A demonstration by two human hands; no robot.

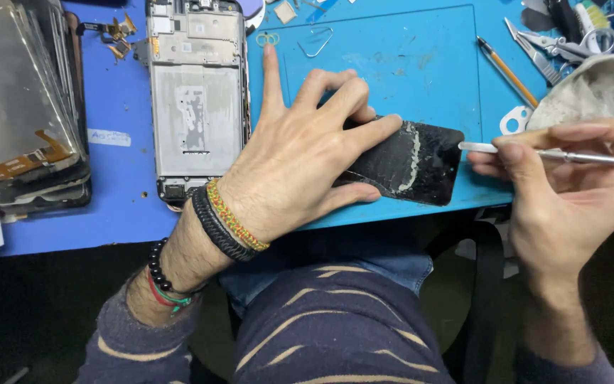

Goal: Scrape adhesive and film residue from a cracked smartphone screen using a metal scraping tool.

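phone frame (197, 99) left, panel (410, 163) on mat (421, 64)

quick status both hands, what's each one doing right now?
Left hand: open, fingers spread, pressing flat on the black cracked phone panel.
Right hand: closed on a thin metal tool, tip at the panel's edge.

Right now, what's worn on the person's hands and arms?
Both hands are bare. The left hand wrist carries a black braided band, a yellow-red woven band, and black beads. Navy sleeves with tan stripes. The right hand wrist is bare.
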